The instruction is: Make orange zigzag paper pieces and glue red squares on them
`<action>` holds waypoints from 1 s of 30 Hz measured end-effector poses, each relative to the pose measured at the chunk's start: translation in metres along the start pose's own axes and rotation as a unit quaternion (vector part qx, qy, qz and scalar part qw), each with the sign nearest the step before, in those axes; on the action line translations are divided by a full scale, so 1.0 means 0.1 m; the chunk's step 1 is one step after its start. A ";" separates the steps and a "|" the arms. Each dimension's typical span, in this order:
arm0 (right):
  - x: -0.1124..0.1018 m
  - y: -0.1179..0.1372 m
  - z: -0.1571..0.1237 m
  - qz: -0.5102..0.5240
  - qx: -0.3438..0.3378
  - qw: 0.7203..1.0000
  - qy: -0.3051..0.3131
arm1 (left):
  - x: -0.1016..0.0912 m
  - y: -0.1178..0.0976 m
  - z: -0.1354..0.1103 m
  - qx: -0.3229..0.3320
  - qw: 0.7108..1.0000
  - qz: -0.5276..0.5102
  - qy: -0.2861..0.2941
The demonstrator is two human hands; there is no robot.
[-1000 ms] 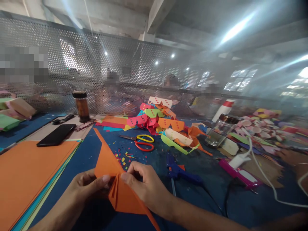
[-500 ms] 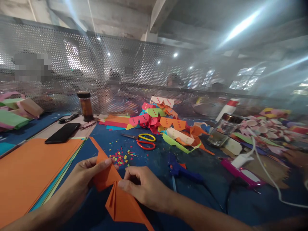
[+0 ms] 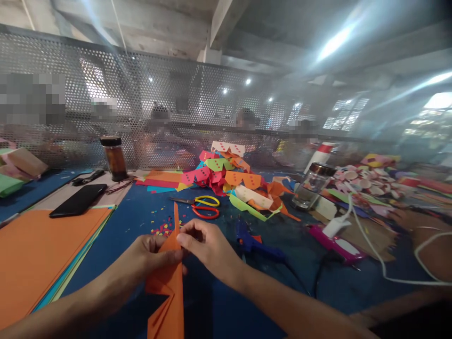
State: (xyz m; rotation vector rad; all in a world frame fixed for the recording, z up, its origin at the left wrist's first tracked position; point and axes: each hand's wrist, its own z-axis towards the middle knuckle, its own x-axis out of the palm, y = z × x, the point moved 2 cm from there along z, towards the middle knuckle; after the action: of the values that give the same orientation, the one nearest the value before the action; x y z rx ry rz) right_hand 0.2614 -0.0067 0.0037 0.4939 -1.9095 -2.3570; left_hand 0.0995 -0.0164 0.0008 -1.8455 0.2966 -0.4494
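A folded orange paper [image 3: 168, 287] stands almost on edge between both my hands, its thin tip pointing up and away. My left hand [image 3: 148, 256] pinches it from the left, thumb across the fold. My right hand [image 3: 206, 247] pinches the same fold from the right, fingers curled. Both hands hover low over the blue table [image 3: 219, 310], near its front edge.
A stack of orange sheets [image 3: 38, 254] with a black phone [image 3: 78, 200] lies at left. Scissors [image 3: 201, 207], a blue glue gun [image 3: 254, 242], a heap of coloured paper cut-outs [image 3: 233, 181], two jars and a white cable [image 3: 381, 263] lie beyond. Another person's hand [image 3: 427, 235] is at right.
The orange paper has been turned from lying flat and slanted left to standing on edge, pointing straight away. Both hands have closed together on its fold.
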 end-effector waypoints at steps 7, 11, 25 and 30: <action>-0.01 -0.01 0.04 0.014 0.001 1.000 0.017 | -0.07 0.05 0.07 0.031 0.999 -0.037 -0.019; 0.00 -0.04 0.04 -0.002 -0.006 0.999 0.032 | -0.08 0.06 0.05 0.056 0.997 -0.022 -0.039; 0.00 0.05 -0.02 -0.120 -0.067 0.990 0.020 | -0.10 0.10 0.07 0.067 0.997 -0.014 -0.041; 0.00 0.03 -0.03 -0.162 -0.122 0.979 0.022 | -0.10 0.08 0.05 0.066 0.996 0.005 -0.053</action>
State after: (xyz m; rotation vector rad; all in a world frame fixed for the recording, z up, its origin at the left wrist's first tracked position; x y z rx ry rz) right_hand 0.2622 -0.0105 0.0056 0.8829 -1.5902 -2.7013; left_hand 0.0929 -0.0102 -0.0098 -1.7307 0.1995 -0.3554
